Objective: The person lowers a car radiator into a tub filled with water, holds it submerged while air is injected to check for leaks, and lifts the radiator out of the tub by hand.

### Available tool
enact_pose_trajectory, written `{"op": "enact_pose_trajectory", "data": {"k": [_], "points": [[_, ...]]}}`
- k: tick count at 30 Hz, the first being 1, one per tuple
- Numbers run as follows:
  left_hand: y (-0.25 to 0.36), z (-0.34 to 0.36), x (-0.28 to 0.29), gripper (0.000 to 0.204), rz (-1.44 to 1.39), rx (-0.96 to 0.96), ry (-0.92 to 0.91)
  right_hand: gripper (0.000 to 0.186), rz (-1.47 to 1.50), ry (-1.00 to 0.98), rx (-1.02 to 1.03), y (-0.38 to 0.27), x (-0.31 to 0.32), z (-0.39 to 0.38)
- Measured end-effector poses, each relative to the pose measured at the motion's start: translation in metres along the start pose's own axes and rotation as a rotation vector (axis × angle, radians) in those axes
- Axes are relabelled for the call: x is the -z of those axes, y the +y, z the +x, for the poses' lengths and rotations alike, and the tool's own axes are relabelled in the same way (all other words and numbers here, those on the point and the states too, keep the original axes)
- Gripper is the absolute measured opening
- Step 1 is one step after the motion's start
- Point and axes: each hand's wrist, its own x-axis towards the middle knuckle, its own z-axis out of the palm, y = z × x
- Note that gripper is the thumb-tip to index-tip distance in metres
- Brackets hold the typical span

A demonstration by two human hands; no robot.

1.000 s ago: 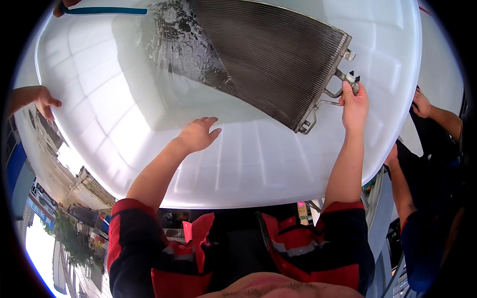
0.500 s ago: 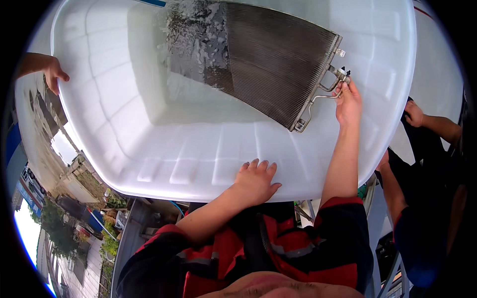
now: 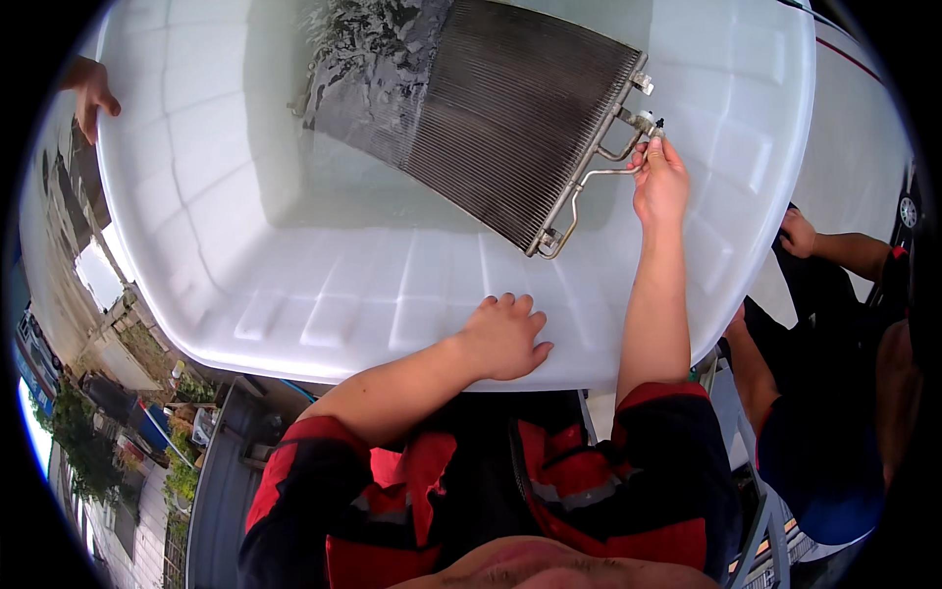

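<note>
I view remotely a white tub (image 3: 231, 355); beyond and left of the left hand (image 3: 503, 337), a co-worker's hand (image 3: 93, 96) touches its rim, and rippled water (image 3: 378, 208) obscures the far end of a finned radiator (image 3: 525, 123). The radiator extends leftward and away from the right hand (image 3: 660, 182), which pinches its pipe fitting (image 3: 645, 124); the left hand, fingers loosely spread, rests on the tub's near side.

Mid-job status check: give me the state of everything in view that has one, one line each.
Finned condenser: tilted, far-left end underwater, right end out.
Water: partly filling the tub, rippled over the condenser.
White tub: open-topped, upright.
Right hand: closed on the pipe fitting.
Left hand: open, palm down at the near rim, holding nothing.
Co-worker's hand: at the left rim.
</note>
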Motion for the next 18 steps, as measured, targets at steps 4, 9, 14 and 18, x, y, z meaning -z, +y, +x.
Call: {"op": "enact_pose_trajectory", "data": {"k": [4, 9, 14, 18], "points": [[0.011, -0.003, -0.002, 0.041, 0.022, -0.022, 0.022, 0.019, -0.045, 0.002, 0.019, -0.014, 0.0, 0.016], [0.023, -0.005, -0.01, 0.04, 0.053, -0.02, -0.031, 0.019, -0.049, -0.021, 0.027, -0.011, 0.01, 0.051], [0.006, -0.019, -0.025, 0.04, 0.073, -0.017, -0.048, 0.017, -0.08, 0.005, 0.024, 0.014, 0.0, 0.063], [-0.003, -0.029, -0.029, 0.042, 0.062, 0.006, -0.045, 0.017, -0.287, 0.032, -0.01, 0.008, -0.031, 0.057]]}}
